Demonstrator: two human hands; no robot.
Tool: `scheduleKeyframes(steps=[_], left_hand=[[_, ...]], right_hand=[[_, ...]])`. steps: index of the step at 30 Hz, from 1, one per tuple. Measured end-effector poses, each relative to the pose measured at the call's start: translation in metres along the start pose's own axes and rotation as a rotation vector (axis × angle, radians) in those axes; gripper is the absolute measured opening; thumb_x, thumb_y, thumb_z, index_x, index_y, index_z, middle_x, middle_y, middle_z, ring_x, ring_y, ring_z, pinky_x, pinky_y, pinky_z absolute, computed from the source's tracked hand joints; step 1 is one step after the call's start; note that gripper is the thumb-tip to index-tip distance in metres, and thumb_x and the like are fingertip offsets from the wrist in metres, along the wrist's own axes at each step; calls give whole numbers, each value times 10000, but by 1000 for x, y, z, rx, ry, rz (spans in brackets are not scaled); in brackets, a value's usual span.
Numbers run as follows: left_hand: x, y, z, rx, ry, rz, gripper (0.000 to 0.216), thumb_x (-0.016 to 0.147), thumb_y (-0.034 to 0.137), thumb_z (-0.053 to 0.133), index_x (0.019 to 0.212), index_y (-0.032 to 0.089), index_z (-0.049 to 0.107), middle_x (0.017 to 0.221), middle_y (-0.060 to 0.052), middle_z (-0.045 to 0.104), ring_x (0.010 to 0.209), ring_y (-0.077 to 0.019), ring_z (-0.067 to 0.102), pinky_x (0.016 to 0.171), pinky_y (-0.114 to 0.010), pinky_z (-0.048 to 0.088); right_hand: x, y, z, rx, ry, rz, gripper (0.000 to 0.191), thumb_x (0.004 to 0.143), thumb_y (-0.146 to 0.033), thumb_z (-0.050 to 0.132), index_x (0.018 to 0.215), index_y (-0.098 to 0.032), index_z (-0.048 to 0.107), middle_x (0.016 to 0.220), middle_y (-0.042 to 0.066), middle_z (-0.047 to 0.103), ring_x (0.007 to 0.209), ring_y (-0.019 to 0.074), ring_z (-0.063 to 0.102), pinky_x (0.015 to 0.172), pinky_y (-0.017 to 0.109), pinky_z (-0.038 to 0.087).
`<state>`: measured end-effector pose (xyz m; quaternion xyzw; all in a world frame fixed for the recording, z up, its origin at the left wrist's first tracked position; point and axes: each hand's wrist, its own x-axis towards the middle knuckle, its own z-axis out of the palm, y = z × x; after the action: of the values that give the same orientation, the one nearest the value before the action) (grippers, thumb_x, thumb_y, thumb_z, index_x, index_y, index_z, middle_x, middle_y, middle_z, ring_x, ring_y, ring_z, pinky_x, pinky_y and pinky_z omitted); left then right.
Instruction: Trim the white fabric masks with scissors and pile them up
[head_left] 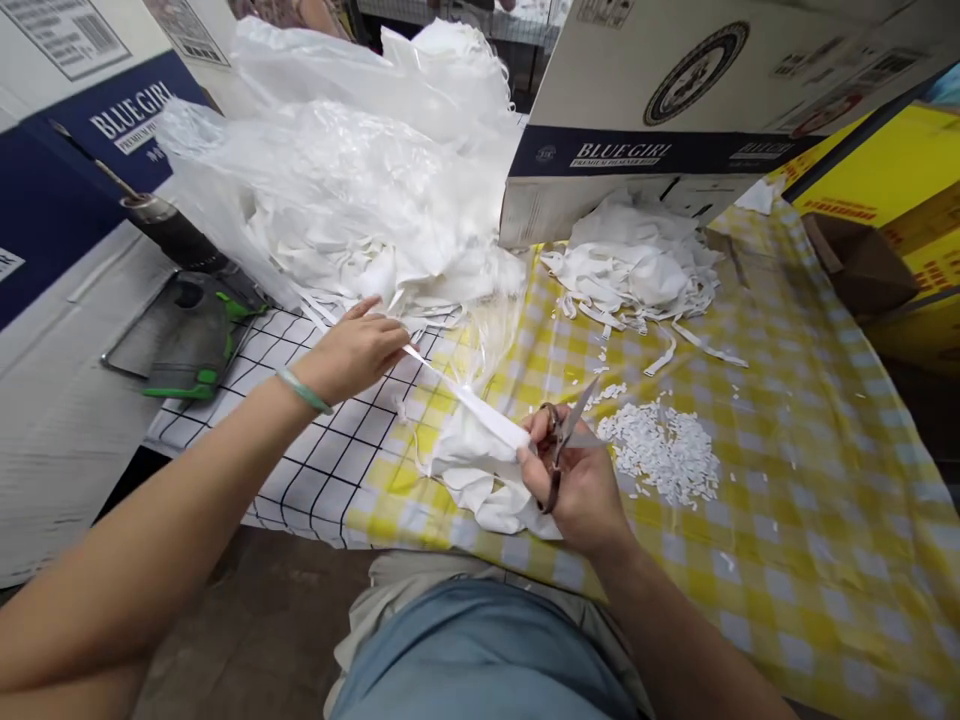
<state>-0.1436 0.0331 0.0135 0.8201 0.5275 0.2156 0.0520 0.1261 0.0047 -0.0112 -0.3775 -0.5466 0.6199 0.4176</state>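
Note:
My left hand (358, 345) is closed on one end of a white fabric strap (480, 408), which stretches taut across to my right hand. In my right hand (581, 480) is a pair of scissors (562, 440), blades apart and pointing up and away from me. The thumb and fingers of that hand also pinch the strap's near end. Under the strap lies a crumpled white cloth piece (491, 490) on the yellow checked tablecloth. To the right of my right hand is a heap of small white clippings (664, 450).
Behind my left hand rises a big pile of white fabric in clear plastic (375, 170). A smaller heap of white strapped pieces (637, 260) lies beside a carton (637, 120). A power drill (184, 300) rests at left near another carton (112, 110). Yellow boxes (885, 190) stand right.

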Motion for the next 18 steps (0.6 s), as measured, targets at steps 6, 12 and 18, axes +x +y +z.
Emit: scheduleKeyframes(steps=[6,12,18], left_hand=[[-48,98,-1,-421,-247,104,179,935,179,450,878,201,617,677,18,614,566,-114,534,558,-222,384],[-64,107,35,-714,-292,-470,249,974,377,444,914,197,606,728,11,569,666,-130,509,614,-219,408],[-46,93,26,-1034,-334,-493,321,944,415,506,869,160,686,695,4,509,627,-108,431,571,-203,388]], right_hand=[[-24,14,-20,34,-43,136,273,708,-176,723,802,-224,471,795,-17,529,665,110,493,588,223,400],[-27,17,-46,152,-41,186,267,726,-253,755,827,-225,510,760,-28,521,643,111,467,574,234,357],[-17,12,-52,231,64,204,265,693,-260,782,836,-217,563,779,-25,536,635,102,466,564,233,339]])
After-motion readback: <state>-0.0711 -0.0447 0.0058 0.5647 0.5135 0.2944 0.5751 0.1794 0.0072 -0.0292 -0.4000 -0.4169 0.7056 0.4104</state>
